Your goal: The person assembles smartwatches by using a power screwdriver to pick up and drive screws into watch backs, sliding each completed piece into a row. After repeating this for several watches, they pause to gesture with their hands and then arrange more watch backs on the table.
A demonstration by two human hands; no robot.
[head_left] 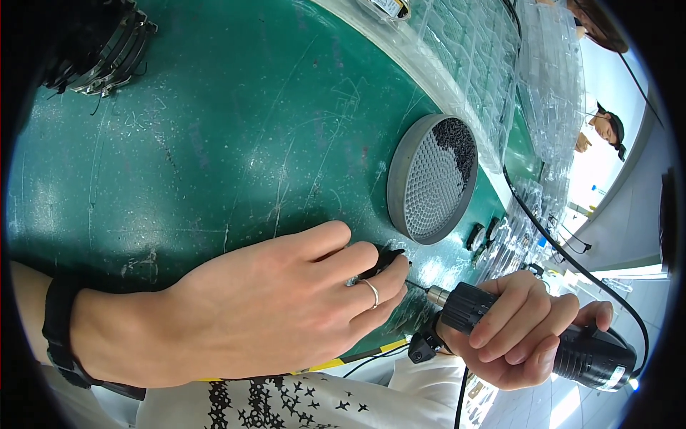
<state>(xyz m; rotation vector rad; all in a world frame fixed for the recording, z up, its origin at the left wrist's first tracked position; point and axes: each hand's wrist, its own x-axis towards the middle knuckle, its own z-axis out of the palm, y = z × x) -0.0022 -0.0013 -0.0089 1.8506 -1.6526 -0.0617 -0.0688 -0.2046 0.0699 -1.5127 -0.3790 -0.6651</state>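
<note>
Left hand (286,300) pinning small black part (382,263), right hand (518,325) gripping electric screwdriver (572,343)

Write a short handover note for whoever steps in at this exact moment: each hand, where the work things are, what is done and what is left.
Left hand: flat on the green bench mat, fingertips pinning a small black part.
Right hand: gripped around a black electric screwdriver, its bit pointing at the black part; whether the bit touches it cannot be told.
Round grey screw tray: beyond the hands, with dark screws heaped at its upper edge. Clear plastic part trays lie on the far right.
Done: part held, driver lined up.
Left: apparently driving the screw; whether a screw is on the bit cannot be seen.
</note>
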